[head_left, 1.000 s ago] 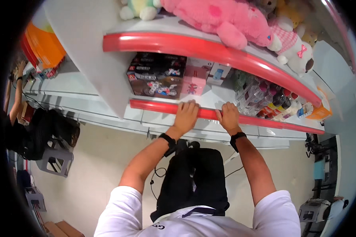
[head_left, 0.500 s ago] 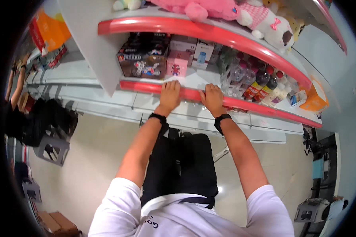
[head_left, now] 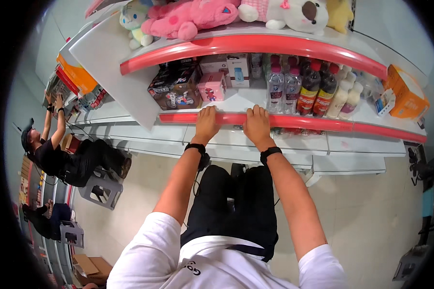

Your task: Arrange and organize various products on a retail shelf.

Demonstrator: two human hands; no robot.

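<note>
Both of my hands rest on the red front strip (head_left: 299, 122) of the shelf, a short span apart. My left hand (head_left: 207, 124) curls its fingers over the strip, below a small pink box (head_left: 212, 86). Around the same strip my right hand (head_left: 258, 126) is closed, to the left of clear bottles (head_left: 275, 90). The thumbs are partly hidden. Behind the strip stand a black toy-vehicle box (head_left: 177, 89), a white box (head_left: 238, 72) with a blue bottle pictured on it, dark bottles with red caps (head_left: 307, 91) and cream-coloured bottles (head_left: 340, 100).
Plush toys, one pink (head_left: 197, 17) and one white (head_left: 301, 17), lie on the upper shelf (head_left: 255, 44). An orange box (head_left: 405, 94) stands at the right end. To the left, a person (head_left: 58, 159) sits on a grey stool (head_left: 101, 190), reaching toward shelving. Cardboard boxes (head_left: 91, 267) lie lower left.
The view has turned, so the shelf looks more level and more of the seated person shows at left. Both hands stay on the red strip, and the shelf goods look unmoved.
</note>
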